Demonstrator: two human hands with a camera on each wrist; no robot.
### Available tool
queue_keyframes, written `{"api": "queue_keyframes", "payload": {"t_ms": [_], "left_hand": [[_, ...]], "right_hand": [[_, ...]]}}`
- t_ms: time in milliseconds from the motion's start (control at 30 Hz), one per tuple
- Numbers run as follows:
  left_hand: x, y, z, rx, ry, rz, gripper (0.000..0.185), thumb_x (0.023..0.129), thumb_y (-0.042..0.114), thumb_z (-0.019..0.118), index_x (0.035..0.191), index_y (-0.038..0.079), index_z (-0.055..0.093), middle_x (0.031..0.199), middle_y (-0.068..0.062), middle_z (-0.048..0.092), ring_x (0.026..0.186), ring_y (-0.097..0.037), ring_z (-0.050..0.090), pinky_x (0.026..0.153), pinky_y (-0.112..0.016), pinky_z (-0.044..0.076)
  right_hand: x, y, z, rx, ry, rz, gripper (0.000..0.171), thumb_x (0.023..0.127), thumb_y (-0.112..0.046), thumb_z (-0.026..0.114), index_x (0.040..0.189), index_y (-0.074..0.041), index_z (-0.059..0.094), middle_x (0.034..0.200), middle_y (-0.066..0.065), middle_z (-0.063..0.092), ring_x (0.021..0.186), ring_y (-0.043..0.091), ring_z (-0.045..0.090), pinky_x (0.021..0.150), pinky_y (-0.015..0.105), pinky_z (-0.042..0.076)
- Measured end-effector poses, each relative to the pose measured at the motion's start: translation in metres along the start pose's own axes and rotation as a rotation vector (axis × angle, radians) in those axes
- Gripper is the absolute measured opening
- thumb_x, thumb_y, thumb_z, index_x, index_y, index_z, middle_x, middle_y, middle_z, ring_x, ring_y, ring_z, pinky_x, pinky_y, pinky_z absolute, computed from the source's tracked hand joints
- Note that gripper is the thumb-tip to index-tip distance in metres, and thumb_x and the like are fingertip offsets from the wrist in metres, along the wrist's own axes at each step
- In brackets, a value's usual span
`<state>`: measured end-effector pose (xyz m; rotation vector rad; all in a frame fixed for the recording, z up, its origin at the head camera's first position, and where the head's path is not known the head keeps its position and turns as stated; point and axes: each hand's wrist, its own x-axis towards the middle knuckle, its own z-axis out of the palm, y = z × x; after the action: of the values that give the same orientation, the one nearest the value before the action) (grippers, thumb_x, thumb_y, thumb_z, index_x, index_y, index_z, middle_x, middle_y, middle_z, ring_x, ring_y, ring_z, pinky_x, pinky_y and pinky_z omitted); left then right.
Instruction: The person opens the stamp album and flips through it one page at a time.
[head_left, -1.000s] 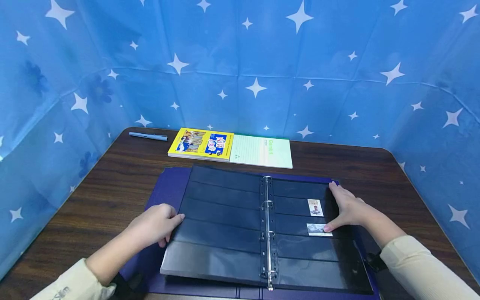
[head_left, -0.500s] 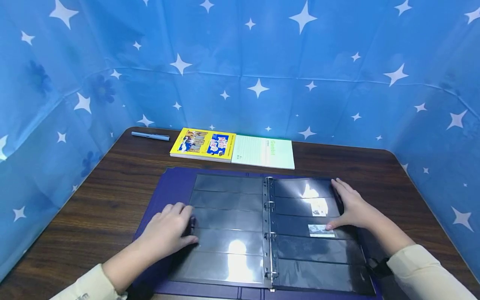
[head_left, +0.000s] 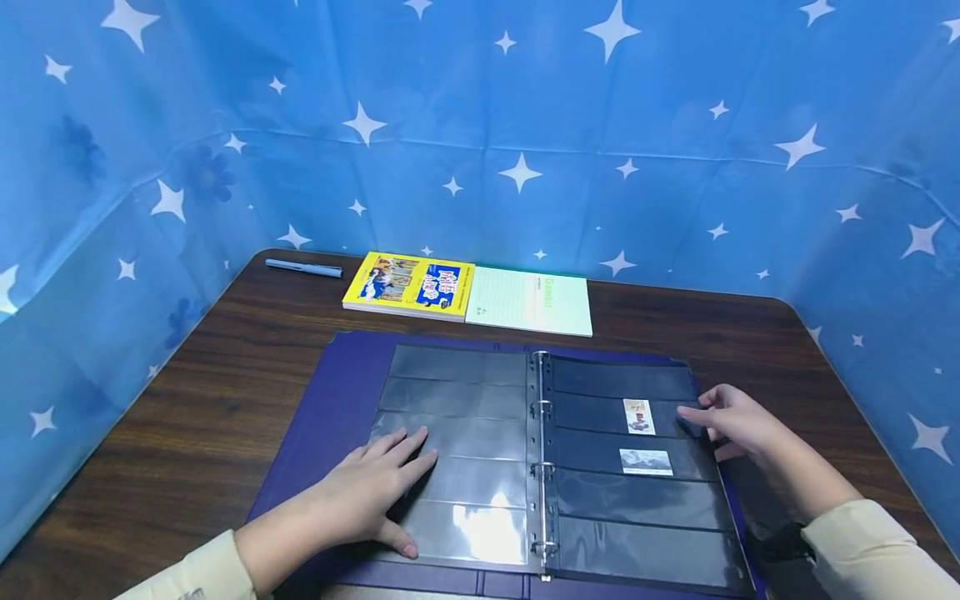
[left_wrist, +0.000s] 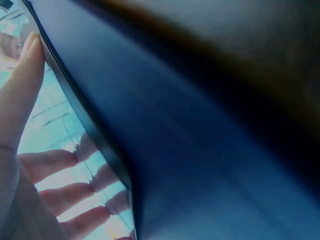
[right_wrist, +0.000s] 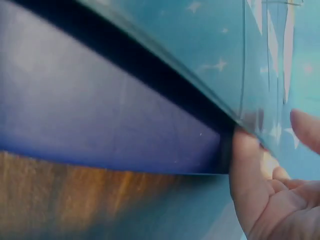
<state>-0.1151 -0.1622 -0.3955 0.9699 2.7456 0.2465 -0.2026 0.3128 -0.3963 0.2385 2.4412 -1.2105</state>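
Observation:
A purple ring-bound stamp album lies open on the table, with a clear-pocketed black left page and right page. The right page holds a reddish stamp upright and a grey stamp lying sideways. My left hand rests with spread fingers on the left page's lower outer part; its thumb lies by the page edge. At the right page's outer edge is my right hand. One finger touches the edge from below, while the thumb stands apart above the page.
Behind the album lie a yellow book and a pale green notepad, side by side. A light blue pen is at the table's back left. A blue star-patterned curtain surrounds the brown wooden table.
My left hand has laid the left page down, let go of its edge and moved right onto it. My right hand has drawn back from the grey stamp to the right page's outer edge.

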Motion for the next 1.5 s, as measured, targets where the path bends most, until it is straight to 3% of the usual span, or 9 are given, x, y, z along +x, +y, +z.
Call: {"api": "queue_keyframes", "payload": {"t_ms": [133, 200, 433, 700, 967, 1233, 1367, 1500], "left_hand": [[0.002, 0.000, -0.001, 0.005, 0.005, 0.005, 0.106, 0.061, 0.068, 0.068, 0.142, 0.007, 0.040, 0.149, -0.020, 0.026, 0.133, -0.042, 0.026, 0.091, -0.063, 0.034], [0.002, 0.000, -0.002, 0.003, 0.002, 0.005, 0.106, 0.061, 0.068, 0.068, 0.142, 0.007, 0.040, 0.149, -0.020, 0.026, 0.133, -0.042, 0.026, 0.091, -0.063, 0.034], [0.002, 0.002, -0.001, -0.021, -0.025, 0.000, 0.106, 0.061, 0.068, 0.068, 0.143, 0.007, 0.038, 0.150, -0.020, 0.024, 0.134, -0.042, 0.025, 0.092, -0.063, 0.033], [0.001, 0.002, -0.001, -0.038, -0.018, -0.012, 0.107, 0.059, 0.067, 0.070, 0.142, 0.006, 0.040, 0.149, -0.020, 0.025, 0.133, -0.043, 0.026, 0.090, -0.065, 0.033], [0.000, 0.003, -0.002, -0.023, -0.016, -0.021, 0.107, 0.058, 0.067, 0.071, 0.141, 0.006, 0.041, 0.149, -0.020, 0.026, 0.132, -0.043, 0.027, 0.090, -0.065, 0.033], [0.001, 0.002, -0.002, -0.026, -0.011, -0.026, 0.107, 0.057, 0.066, 0.072, 0.140, 0.007, 0.042, 0.148, -0.020, 0.028, 0.131, -0.042, 0.028, 0.087, -0.066, 0.034], [0.002, 0.000, -0.006, -0.034, -0.020, -0.023, 0.105, 0.058, 0.064, 0.073, 0.140, 0.007, 0.043, 0.148, -0.020, 0.029, 0.131, -0.042, 0.029, 0.087, -0.065, 0.035], [0.008, -0.003, -0.017, -0.069, -0.071, -0.038, 0.091, 0.066, 0.060, 0.072, 0.137, 0.008, 0.048, 0.147, -0.019, 0.032, 0.129, -0.041, 0.033, 0.088, -0.062, 0.038]], "right_hand": [[0.000, 0.005, -0.005, 0.091, -0.030, 0.031, 0.037, 0.094, -0.028, 0.057, 0.104, 0.004, 0.041, 0.077, 0.007, 0.046, 0.065, 0.018, 0.050, 0.059, 0.041, 0.052], [-0.001, 0.006, -0.008, 0.111, -0.042, 0.015, 0.029, 0.096, -0.025, 0.055, 0.098, 0.002, 0.044, 0.074, 0.004, 0.044, 0.062, 0.016, 0.048, 0.055, 0.038, 0.051], [-0.011, -0.012, -0.021, 0.138, -0.071, -0.049, 0.022, 0.098, -0.022, 0.050, 0.091, -0.002, 0.042, 0.064, 0.001, 0.037, 0.056, 0.014, 0.044, 0.052, 0.036, 0.050], [-0.025, -0.057, -0.034, 0.212, -0.099, -0.155, 0.028, 0.099, -0.023, 0.047, 0.101, 0.004, 0.042, 0.069, 0.005, 0.051, 0.063, 0.019, 0.062, 0.057, 0.041, 0.054], [-0.031, -0.099, -0.033, 0.098, -0.019, -0.282, 0.046, 0.099, -0.021, 0.048, 0.129, 0.009, 0.030, 0.085, 0.013, 0.066, 0.067, 0.023, 0.066, 0.058, 0.039, 0.054], [-0.036, -0.138, -0.029, -0.005, 0.089, -0.386, 0.058, 0.097, -0.021, 0.052, 0.141, 0.002, 0.023, 0.065, 0.004, 0.049, 0.044, 0.017, 0.043, 0.043, 0.032, 0.042], [-0.039, -0.156, -0.025, 0.014, 0.086, -0.426, 0.061, 0.096, -0.021, 0.054, 0.142, -0.001, 0.020, 0.063, 0.004, 0.046, 0.043, 0.019, 0.044, 0.044, 0.034, 0.045], [-0.040, -0.170, -0.019, 0.052, 0.070, -0.457, 0.059, 0.096, -0.019, 0.054, 0.142, -0.003, 0.020, 0.061, 0.003, 0.045, 0.041, 0.018, 0.043, 0.044, 0.035, 0.046]]}}
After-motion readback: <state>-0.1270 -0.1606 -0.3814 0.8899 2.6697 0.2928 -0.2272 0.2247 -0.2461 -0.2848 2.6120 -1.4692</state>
